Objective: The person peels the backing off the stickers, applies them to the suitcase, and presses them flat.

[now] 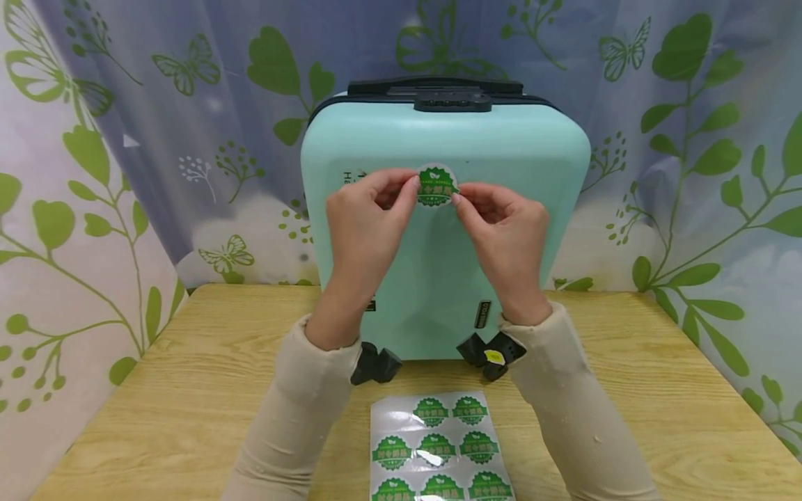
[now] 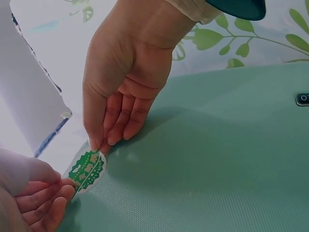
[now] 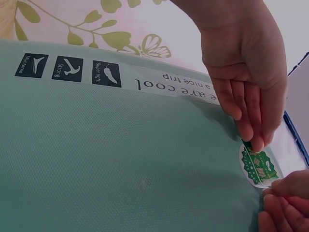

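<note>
Round green seal sticker: it point(image 1: 437, 186) is in front of the upper middle of the suitcase face, its lettering upright and near level; I cannot tell whether its backing side touches the shell.
Left hand: mine point(image 1: 370, 219) pinches the sticker's left edge between thumb and forefinger.
Right hand: this one point(image 1: 509, 226) pinches the opposite edge the same way, so the sticker is stretched between both grips.
Mint-green suitcase: it point(image 1: 526, 153) stands upright on the wooden table point(image 1: 207, 390), handle at the top; its fine texture, I judge, calls for firm pressing.
Levelling: I would sight the sticker against the combination lock point(image 1: 452, 103) above it and even out my two hands before committing.
Printed lettering: the words point(image 3: 181, 89) run down the side near my left hand; best, I think, to leave them uncovered.
Edge grip: only the rim should be touched, lightly, since fingertips on the adhesive could weaken it or curl the edge.
Pressing: I would touch the centre down first, then smooth outward, freeing each edge last; rushing could trap bubbles or creases.
Sticker sheet: it point(image 1: 393, 415) lies on the table between my forearms, with more matching seals.
</note>
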A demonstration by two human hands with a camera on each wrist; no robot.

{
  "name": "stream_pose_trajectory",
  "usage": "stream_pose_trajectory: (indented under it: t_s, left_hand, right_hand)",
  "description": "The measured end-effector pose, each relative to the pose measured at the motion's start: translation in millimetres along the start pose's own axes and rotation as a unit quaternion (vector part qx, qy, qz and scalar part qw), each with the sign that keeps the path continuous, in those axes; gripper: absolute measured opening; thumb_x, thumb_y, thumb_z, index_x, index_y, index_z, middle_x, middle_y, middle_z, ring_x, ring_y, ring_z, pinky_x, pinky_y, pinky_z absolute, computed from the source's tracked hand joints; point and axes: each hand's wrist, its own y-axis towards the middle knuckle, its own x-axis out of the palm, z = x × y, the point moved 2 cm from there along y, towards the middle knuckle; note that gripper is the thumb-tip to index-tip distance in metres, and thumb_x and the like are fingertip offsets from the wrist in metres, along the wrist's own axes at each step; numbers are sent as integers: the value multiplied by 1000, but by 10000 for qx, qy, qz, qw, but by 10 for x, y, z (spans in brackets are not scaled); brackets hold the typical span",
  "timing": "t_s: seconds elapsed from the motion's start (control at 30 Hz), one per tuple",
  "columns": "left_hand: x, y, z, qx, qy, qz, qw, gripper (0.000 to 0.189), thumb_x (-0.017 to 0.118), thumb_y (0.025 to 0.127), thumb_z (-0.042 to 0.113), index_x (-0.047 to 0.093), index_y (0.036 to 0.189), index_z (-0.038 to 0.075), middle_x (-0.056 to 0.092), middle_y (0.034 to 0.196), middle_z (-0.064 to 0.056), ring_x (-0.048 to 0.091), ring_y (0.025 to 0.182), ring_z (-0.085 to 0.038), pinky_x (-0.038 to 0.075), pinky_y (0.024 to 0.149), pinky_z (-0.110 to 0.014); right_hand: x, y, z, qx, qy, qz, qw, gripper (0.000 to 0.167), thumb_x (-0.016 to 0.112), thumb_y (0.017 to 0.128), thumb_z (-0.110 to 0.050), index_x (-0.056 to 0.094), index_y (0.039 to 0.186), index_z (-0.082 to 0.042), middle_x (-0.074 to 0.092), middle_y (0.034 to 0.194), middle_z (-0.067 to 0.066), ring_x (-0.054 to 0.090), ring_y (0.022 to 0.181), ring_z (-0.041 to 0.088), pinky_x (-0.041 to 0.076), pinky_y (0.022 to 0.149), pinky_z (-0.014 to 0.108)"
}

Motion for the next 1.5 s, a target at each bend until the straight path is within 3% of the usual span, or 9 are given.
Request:
stream_pose_trajectory:
  t_s: [0.7,0.93,1.5]
  left_hand:
    - [103,80,93,-28,-104,-217,9997,17,64,90,16,74,95,3,72,82,-6,61,61,-9,47,55,-20]
    - [131,78,121,-163,-137,-369,9991,17,63,91,17,74,95,5,72,82,-4,61,63,-8,47,57,-19]
    - [157,68,138,-118,-152,-420,9989,16,63,91,16,74,95,5,71,79,-5,60,61,-9,46,56,-20]
  right_hand:
    - [-5,-8,25,129,167,176,9996,14,72,82,-6,73,91,5,71,83,16,64,65,2,52,62,20]
    - [-11,-16,29,153,249,153,9995,14,72,82,-6,73,92,4,71,84,16,64,66,3,53,62,21]
    - [-15,-22,41,247,237,139,9993,12,72,82,-7,74,90,2,71,81,15,63,63,5,51,60,20]
